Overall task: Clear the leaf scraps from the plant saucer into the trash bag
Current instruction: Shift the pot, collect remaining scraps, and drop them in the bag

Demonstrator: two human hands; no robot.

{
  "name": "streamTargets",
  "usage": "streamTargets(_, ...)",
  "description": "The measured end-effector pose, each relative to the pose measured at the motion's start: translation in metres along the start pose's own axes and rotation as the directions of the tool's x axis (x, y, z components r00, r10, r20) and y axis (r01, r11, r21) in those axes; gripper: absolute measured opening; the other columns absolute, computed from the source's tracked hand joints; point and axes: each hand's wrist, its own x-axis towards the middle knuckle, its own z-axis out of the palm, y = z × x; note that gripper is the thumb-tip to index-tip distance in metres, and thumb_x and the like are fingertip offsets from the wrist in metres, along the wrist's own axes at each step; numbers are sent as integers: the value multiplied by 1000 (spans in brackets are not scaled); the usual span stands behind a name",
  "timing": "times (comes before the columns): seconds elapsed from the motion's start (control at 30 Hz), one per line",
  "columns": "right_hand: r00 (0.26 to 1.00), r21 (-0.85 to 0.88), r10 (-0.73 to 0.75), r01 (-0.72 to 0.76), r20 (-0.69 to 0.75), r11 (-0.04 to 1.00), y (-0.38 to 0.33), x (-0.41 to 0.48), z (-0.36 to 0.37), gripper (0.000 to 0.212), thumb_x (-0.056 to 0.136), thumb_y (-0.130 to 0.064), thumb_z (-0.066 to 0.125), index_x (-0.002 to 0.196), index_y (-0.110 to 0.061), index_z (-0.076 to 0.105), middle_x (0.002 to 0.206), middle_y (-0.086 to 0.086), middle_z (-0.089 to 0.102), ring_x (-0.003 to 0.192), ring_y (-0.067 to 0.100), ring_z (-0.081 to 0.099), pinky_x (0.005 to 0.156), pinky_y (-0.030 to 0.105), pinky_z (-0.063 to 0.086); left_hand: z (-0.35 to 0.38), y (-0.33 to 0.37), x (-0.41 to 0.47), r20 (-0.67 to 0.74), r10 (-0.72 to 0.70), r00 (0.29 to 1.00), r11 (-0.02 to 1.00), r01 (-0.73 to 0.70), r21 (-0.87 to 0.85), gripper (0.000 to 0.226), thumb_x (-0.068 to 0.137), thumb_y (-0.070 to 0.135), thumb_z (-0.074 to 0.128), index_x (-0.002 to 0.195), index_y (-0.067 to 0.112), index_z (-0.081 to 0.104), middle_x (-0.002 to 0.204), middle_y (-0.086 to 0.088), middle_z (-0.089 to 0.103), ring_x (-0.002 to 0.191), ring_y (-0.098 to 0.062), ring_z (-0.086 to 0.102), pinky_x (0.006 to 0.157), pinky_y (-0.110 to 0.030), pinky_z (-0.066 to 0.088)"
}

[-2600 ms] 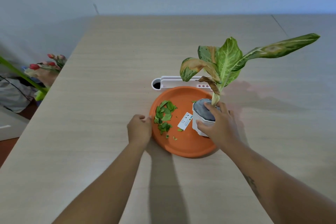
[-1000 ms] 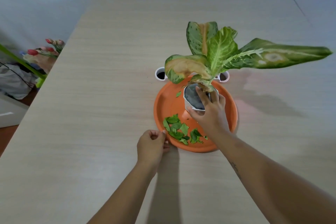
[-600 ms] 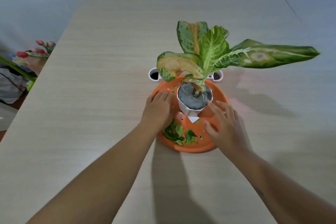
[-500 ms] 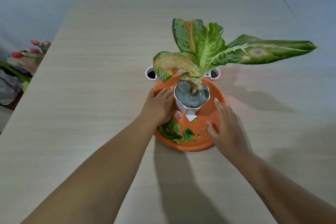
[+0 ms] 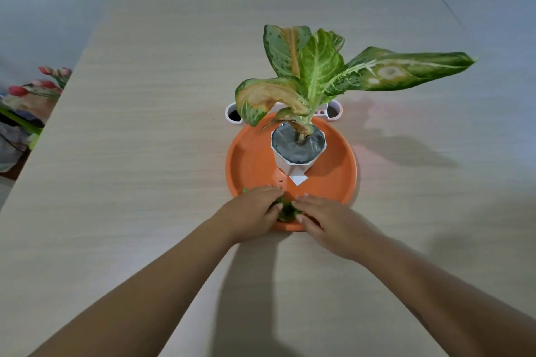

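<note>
An orange round saucer (image 5: pixel 252 159) lies on the wooden table. A white pot with a variegated plant (image 5: pixel 298 148) stands in the saucer's far half. Green leaf scraps (image 5: pixel 286 211) are bunched at the saucer's near rim. My left hand (image 5: pixel 252 213) and my right hand (image 5: pixel 322 219) rest palm down on either side of the scraps, fingertips pressed in around them and almost meeting. Most of the scraps are hidden under my fingers. No trash bag is in view.
A white plastic holder (image 5: pixel 233 114) with round holes lies just behind the saucer, partly hidden by leaves. The plant's long leaf (image 5: pixel 406 69) reaches out to the right. Red flower buds (image 5: pixel 43 85) and a heap of things sit past the table's left edge.
Both hands have come back from beside the pot to the saucer's near rim, closing in on the leaf scraps from either side. The pot stands untouched.
</note>
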Motion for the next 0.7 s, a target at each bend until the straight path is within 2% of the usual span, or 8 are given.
streamTargets(0.1, 989, 45, 79, -73, -123, 996, 7, 3, -8, 43, 96, -28, 50, 137, -17, 51, 145, 0, 48, 136, 17, 41, 113, 26, 29, -3, -3, 4, -102, -86, 991, 985, 100, 139, 51, 91, 37, 51, 138, 17, 46, 145, -5, 47, 134, -25, 39, 111, -37, 34)
streamTargets(0.2, 983, -51, 183, -184, -22, 982, 10, 13, -13, 53, 93, -36, 50, 141, -17, 43, 151, 4, 38, 140, 26, 31, 116, 40, 26, -1, 1, 9, 84, -297, 951, 917, 259, 303, 69, 95, 47, 39, 153, 20, 14, 162, -13, 7, 147, -38, 9, 120, -47, 13)
streamTargets(0.27, 976, -74, 201, -195, 84, 978, 6, 16, -10, 50, 91, -36, 49, 136, -14, 49, 150, 6, 39, 137, 30, 32, 115, 42, 27, 3, 10, 12, 184, -305, 934, 921, 240, 308, 68, 98, 45, 33, 155, 22, 3, 163, -8, -8, 148, -39, -3, 120, -50, 6)
streamTargets(0.4, 983, 19, 175, -176, 47, 984, 5, 11, -8, 35, 90, -32, 48, 114, -9, 61, 117, 5, 58, 114, 27, 53, 98, 41, 43, 7, 17, 13, 143, -178, 974, 974, 154, 164, 59, 98, 37, 36, 152, 20, 21, 163, 3, 10, 148, -30, 9, 118, -49, 18)
streamTargets(0.47, 979, 11, 200, -200, -39, 980, 8, 8, -11, 36, 92, -27, 48, 122, -10, 58, 126, 6, 55, 118, 26, 49, 103, 40, 39, 4, 12, 11, -5, -163, 987, 973, 161, 163, 56, 94, 38, 43, 147, 22, 31, 159, 3, 26, 142, -27, 23, 114, -45, 29)
streamTargets(0.53, 973, -41, 220, -223, -69, 974, 8, 7, -13, 44, 94, -25, 46, 135, -11, 49, 139, 6, 47, 125, 27, 43, 109, 38, 33, 1, 7, 10, -95, -219, 971, 950, 234, 205, 59, 92, 41, 45, 146, 23, 31, 157, 2, 28, 139, -30, 27, 112, -45, 31)
streamTargets(0.6, 976, -83, 214, -217, -50, 973, 3, 10, -11, 47, 94, -25, 44, 140, -15, 44, 146, 4, 39, 127, 30, 39, 110, 38, 31, 1, 5, 12, -45, -241, 969, 944, 245, 222, 63, 93, 43, 44, 149, 25, 25, 160, 3, 22, 139, -32, 26, 112, -46, 32)
streamTargets(0.7, 971, -76, 229, -234, -65, 969, -3, 14, -7, 45, 93, -24, 42, 137, -17, 46, 148, 1, 37, 127, 30, 36, 109, 39, 32, 8, 10, 18, 13, -151, 989, 949, 141, 281, 59, 96, 42, 38, 150, 26, 22, 161, 7, 20, 138, -29, 27, 106, -46, 33)
